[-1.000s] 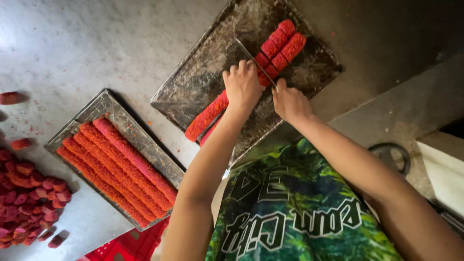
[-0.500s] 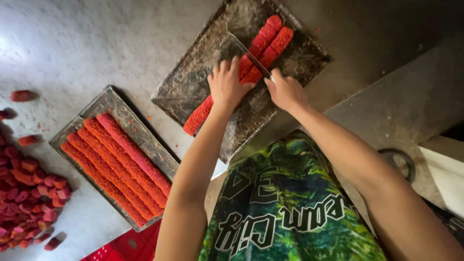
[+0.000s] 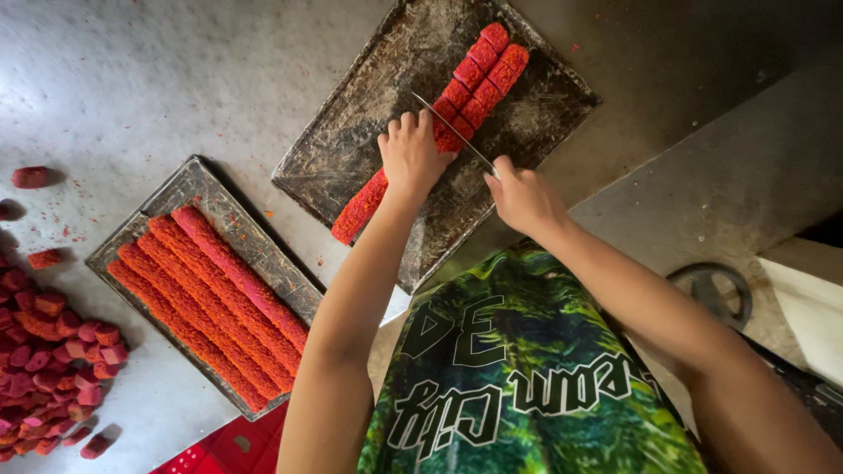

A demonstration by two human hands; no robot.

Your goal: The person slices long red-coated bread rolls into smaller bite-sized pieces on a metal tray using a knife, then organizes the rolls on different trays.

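Two long red-orange rolls (image 3: 360, 206) lie side by side on a dark worn tray (image 3: 369, 105). My left hand (image 3: 411, 156) presses down on the rolls near their middle. My right hand (image 3: 522, 197) grips the handle of a knife (image 3: 452, 130) whose thin blade crosses the rolls just beyond my left fingers. Past the blade, the far part of the rolls sits as several cut red chunks (image 3: 483, 66).
A second metal tray (image 3: 167, 197) to the left holds several uncut red-orange rolls (image 3: 206, 298). A heap of cut red pieces (image 3: 48, 360) lies on the grey surface at far left, with stray pieces nearby. A red crate (image 3: 228, 448) shows at the bottom edge.
Both hands and the knife have shifted slightly toward me along the rolls, leaving more cut chunks beyond the blade. The view has drifted a little.
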